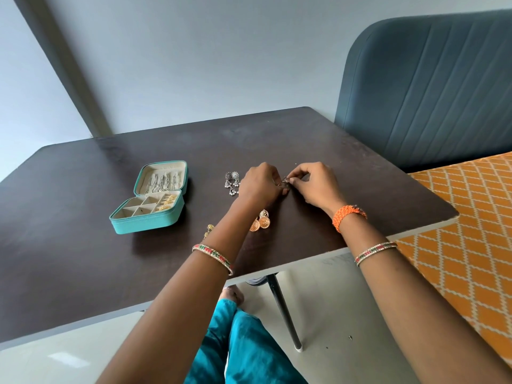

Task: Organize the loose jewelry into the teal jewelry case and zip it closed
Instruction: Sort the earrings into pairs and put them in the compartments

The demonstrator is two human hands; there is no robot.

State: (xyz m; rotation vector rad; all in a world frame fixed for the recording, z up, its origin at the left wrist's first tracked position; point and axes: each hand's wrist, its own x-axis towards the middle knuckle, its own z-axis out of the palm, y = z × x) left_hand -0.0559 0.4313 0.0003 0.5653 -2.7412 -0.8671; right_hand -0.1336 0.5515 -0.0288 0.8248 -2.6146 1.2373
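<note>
Trouble starts at the far left, where the case (148,202) lies open on the table (69,245), lid propped back with chains or long earrings hung along its lining and gold studs in the right-hand compartments of the tray. If I swing over carelessly I could knock the lid shut or catch those hanging pieces.

Next over, a silver pair (232,182) lies loose just beside my left hand (260,184); my wrist could sweep it aside when I pull back. Nearer me, a gold piece (209,230) pokes out from under my left forearm, and two gold domes (260,221) lie just right of that arm. Dragging the arm would scatter them toward the near edge, and the floor is right below.

Between my hands, the fingers (294,182) of my right hand (318,187) and those of my left are pinched together on one small earring (284,181). It is too small for me to tell what I am working on. A slipped pinch could send a tiny backing rolling, likely lost on this dark top. The case is well apart from this spot, so the carry is a long one.
</note>
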